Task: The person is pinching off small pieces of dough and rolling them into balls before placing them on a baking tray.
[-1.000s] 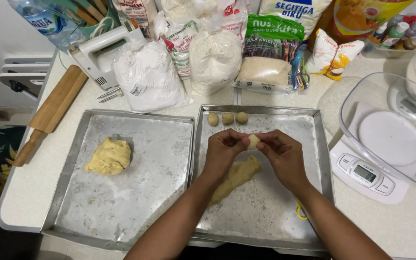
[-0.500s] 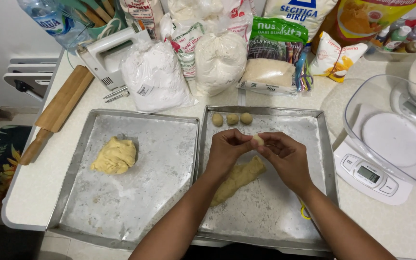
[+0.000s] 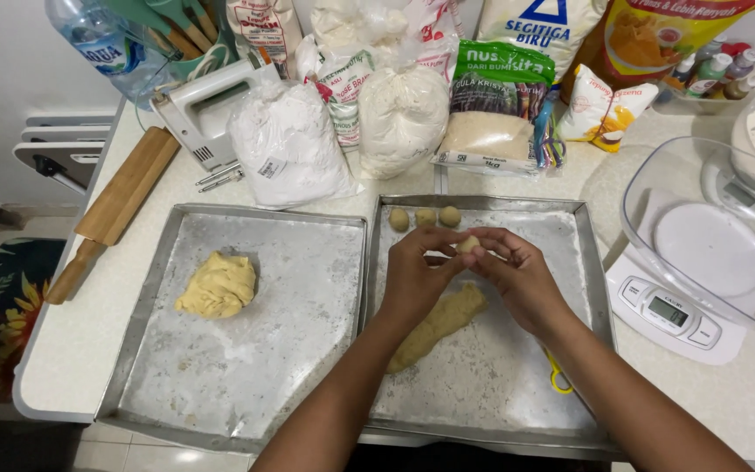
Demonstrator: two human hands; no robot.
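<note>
Head view: left hand (image 3: 412, 278) and right hand (image 3: 517, 278) meeting over right baking tray (image 3: 589, 262), fingertips of both pinching small dough piece (image 3: 467, 245). Dough log (image 3: 439, 325) lying on floured tray below wrists; three dough balls (image 3: 425, 218) lined along far edge. Dough lump (image 3: 218, 285) on left baking tray (image 3: 159, 262); rolling pin (image 3: 114, 210) and kitchen scale (image 3: 670, 310) alongside.

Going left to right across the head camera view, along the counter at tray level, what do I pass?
Wooden rolling pin → yellow dough lump on the left metal tray → left hand → small dough piece → right hand → white kitchen scale.
</note>
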